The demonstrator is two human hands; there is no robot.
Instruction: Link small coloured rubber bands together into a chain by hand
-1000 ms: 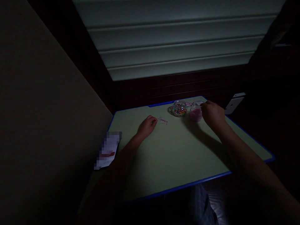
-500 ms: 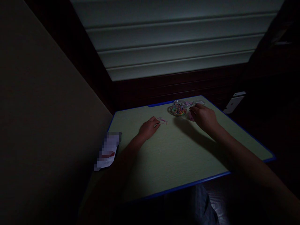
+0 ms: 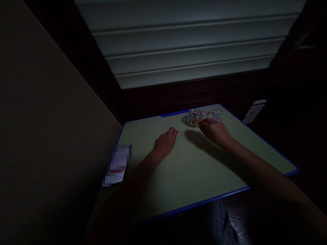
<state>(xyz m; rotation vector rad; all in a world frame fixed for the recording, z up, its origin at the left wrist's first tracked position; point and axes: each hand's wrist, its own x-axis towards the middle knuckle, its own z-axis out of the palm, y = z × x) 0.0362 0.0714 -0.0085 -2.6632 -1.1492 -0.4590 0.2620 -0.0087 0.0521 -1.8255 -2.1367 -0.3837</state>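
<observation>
My left hand [image 3: 165, 141] rests on the green desk [image 3: 189, 170] with its fingers curled, pinching at a few small pink bands [image 3: 179, 133] at its fingertips. My right hand [image 3: 215, 131] lies to the right with its fingers closed. Its fingertips reach the front of a clear jar of coloured bands [image 3: 192, 118]. What the fingers hold, if anything, is too dark to tell. A pink container [image 3: 216, 119] stands just behind the right hand, and a small clear lid [image 3: 216, 111] lies further back.
The desk has a blue edge [image 3: 204, 201] and stands against a wall on the left and a window blind [image 3: 189, 44] behind. A folded paper [image 3: 116, 166] lies at the desk's left edge. A white device [image 3: 253, 111] sits off the desk's right corner.
My right hand let go of the pink container and moved left to the jar of coloured bands. My left hand slid right onto the pink bands.
</observation>
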